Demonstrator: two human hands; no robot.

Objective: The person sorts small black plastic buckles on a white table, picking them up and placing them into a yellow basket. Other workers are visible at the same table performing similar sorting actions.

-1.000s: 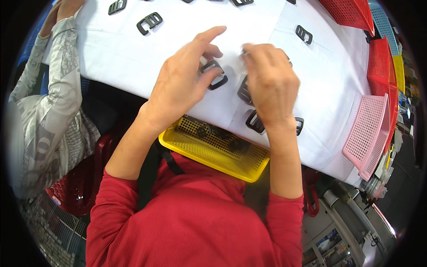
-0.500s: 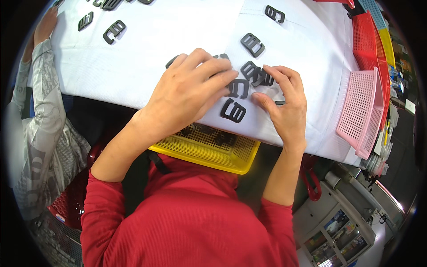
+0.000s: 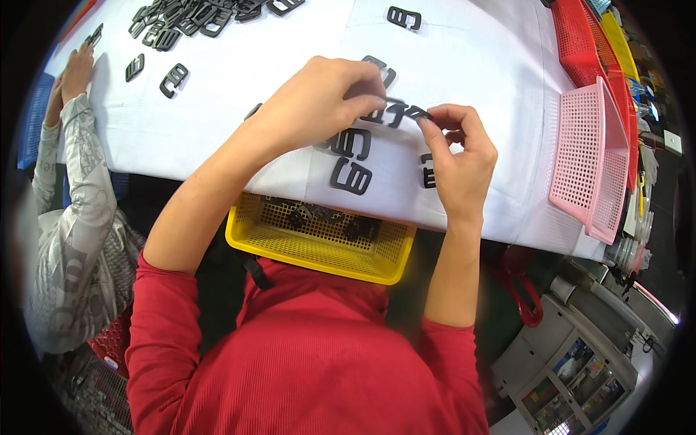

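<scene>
Both hands have lifted off the white surface [image 3: 239, 65] and now meet on one black buckle.
The left hand [image 3: 319, 101] and right hand [image 3: 457, 152] pinch the black plastic buckle [image 3: 406, 112] between fingertips, raised above the buckles [image 3: 351, 159] they pressed flat half a second ago.

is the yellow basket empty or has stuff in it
Not empty: a few dark pieces lie on the mesh floor of the yellow basket; the table edge hides its far part.

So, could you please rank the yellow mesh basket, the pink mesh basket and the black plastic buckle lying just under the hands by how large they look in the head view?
1. Yellow perforated plastic basket and pink perforated plastic basket: look alike; partial hiding and fisheye bending leave their order unsure.
2. Black plastic buckle on the white cloth: clearly smallest.
</scene>
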